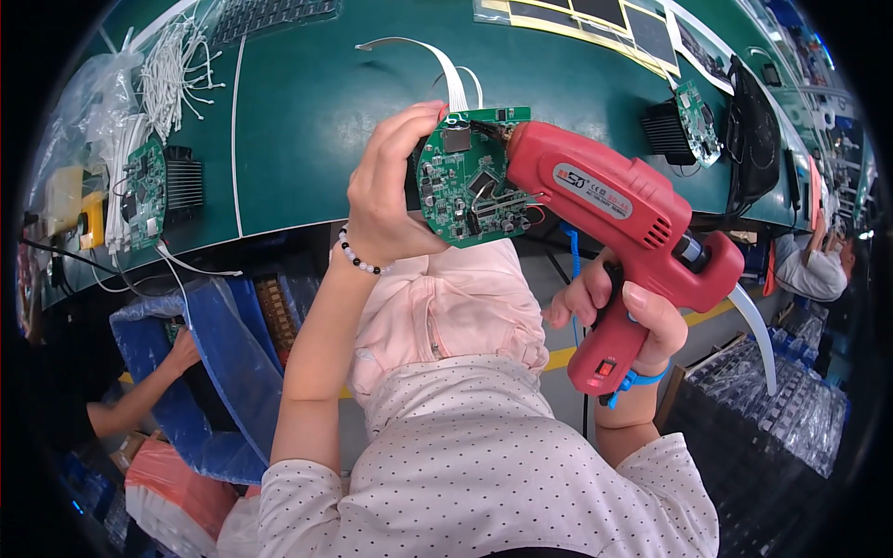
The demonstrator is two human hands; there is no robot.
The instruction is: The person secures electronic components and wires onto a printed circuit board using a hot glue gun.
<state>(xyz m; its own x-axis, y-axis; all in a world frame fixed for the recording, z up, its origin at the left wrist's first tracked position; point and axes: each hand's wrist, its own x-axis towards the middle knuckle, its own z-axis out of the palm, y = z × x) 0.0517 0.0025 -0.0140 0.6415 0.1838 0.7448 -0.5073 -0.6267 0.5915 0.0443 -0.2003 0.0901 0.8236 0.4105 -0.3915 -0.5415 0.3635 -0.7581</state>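
My left hand (386, 191) grips a green circuit board (451, 191) by its left edge and holds it up, face toward me, at the bench's near edge. White flat ribbon cables (453, 82) rise from the board's top and curve off to the left. In my right hand (659, 325) is a red hot glue gun (595, 191), held by its handle. Its nozzle meets the board's upper right part; whether it touches cannot be made out. From the gun's back end a pale glue stick (758, 335) hangs down. A blue strap (642, 379) circles my right wrist.
On the green bench (307, 139), another circuit board (141, 200) with a black heat sink stands left, a similar board (696, 126) right. White cables (172, 84) lie at the far left. A co-worker's hand (183, 352) reaches into a blue-lined bin (219, 372). A black pouch (752, 139) lies right.
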